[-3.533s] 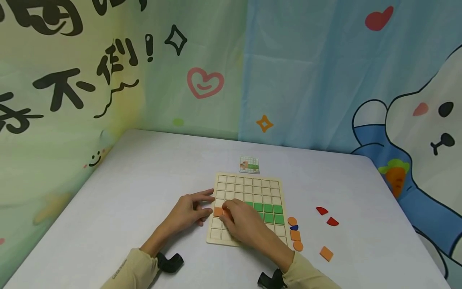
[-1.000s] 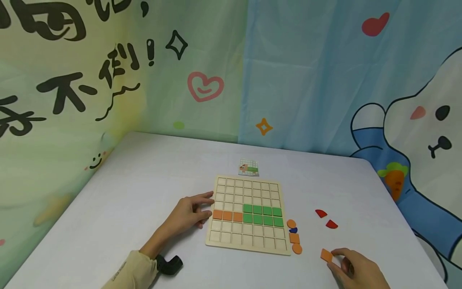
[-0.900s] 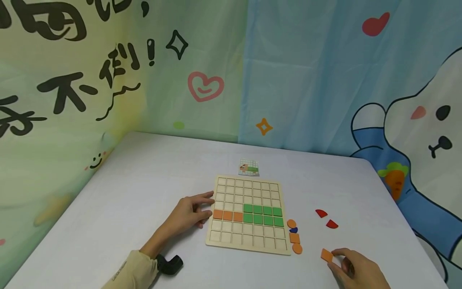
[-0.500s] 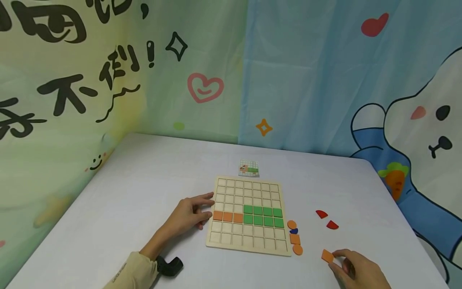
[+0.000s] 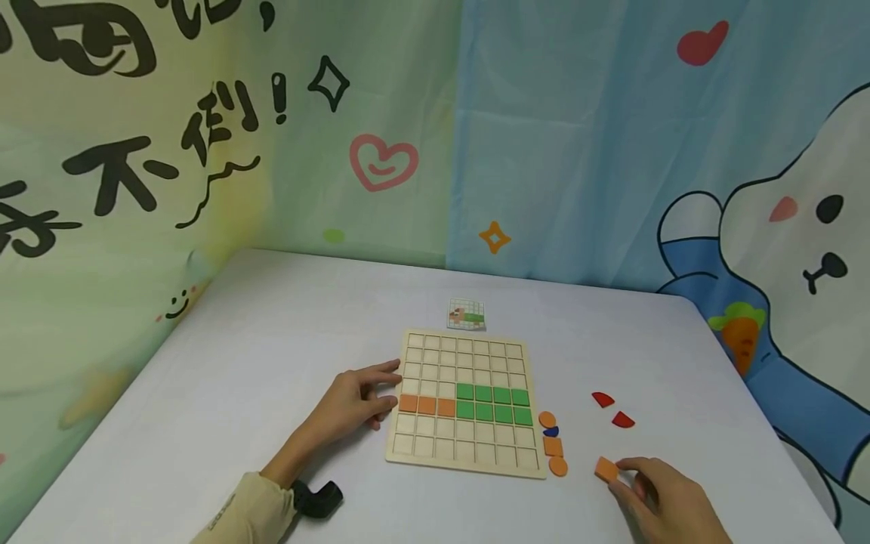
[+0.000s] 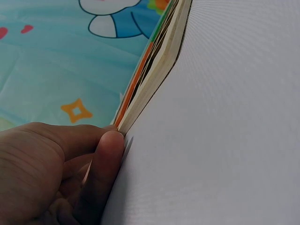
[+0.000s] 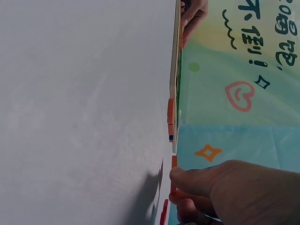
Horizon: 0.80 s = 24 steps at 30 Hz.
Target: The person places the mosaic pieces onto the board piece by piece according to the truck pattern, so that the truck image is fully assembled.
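Green and blue printed cloth [image 5: 428,143] hangs behind a white table [image 5: 258,363].

Blk. Chinese lettering [image 5: 109,181] on the yel.-grn. wall cloth [image 5: 299,189] reads "不倒!", incl. excl. mark [image 5: 279,98]; the char. before it is cut by the pic's L edge. The line above, cropped at top in the head cam, ends w/ a comma [image 5: 268,15]. R-wrist cam shows "不倒!" turned sideways. Print on the L sleeve [image 5: 248,510] is too small to read.
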Each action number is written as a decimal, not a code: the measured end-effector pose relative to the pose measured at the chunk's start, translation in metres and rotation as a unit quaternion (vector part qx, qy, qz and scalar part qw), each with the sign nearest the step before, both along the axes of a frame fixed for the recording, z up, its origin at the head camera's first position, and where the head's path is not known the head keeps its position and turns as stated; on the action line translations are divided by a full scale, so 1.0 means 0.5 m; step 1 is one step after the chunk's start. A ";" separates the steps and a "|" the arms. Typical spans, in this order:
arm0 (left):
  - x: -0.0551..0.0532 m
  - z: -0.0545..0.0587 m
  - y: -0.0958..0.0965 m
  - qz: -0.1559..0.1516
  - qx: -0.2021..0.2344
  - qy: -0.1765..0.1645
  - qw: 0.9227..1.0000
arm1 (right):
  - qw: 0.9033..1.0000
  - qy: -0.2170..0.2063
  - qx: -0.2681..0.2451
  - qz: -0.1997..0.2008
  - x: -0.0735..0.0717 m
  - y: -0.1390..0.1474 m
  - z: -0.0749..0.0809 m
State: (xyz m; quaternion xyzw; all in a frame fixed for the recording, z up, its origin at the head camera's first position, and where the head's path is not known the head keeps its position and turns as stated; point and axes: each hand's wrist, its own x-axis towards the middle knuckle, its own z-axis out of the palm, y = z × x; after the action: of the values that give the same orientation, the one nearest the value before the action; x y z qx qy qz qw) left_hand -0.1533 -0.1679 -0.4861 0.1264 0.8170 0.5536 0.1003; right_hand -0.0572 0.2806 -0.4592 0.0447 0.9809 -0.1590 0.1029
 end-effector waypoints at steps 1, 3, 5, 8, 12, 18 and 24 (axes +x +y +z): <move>0.000 0.000 0.001 0.000 -0.001 0.000 1.000 | 1.000 0.001 -0.002 0.001 -0.002 -0.003 0.001; -0.001 0.001 0.002 -0.001 0.001 -0.001 1.000 | 1.000 0.001 -0.006 0.001 -0.005 -0.008 0.002; -0.001 0.000 0.003 -0.002 0.001 -0.001 1.000 | 1.000 0.003 -0.009 0.002 -0.008 -0.014 0.003; -0.001 0.000 0.004 0.000 0.000 -0.003 1.000 | 1.000 0.012 -0.014 0.008 -0.012 -0.023 0.005; 0.000 0.000 0.002 0.004 -0.002 0.000 1.000 | 0.999 0.030 -0.024 0.022 -0.017 -0.039 0.007; -0.001 -0.001 0.002 0.002 -0.004 0.000 1.000 | 0.997 0.057 -0.038 0.042 -0.026 -0.067 0.010; -0.002 -0.002 0.000 0.000 0.000 0.000 1.000 | 0.988 0.116 -0.044 0.087 -0.035 -0.092 0.014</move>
State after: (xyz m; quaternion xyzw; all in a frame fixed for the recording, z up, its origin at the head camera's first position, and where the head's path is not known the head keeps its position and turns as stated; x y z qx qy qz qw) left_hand -0.1543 -0.1681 -0.4871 0.1265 0.8168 0.5538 0.1006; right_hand -0.0745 0.2348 -0.4523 -0.0640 0.9783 -0.1969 0.0033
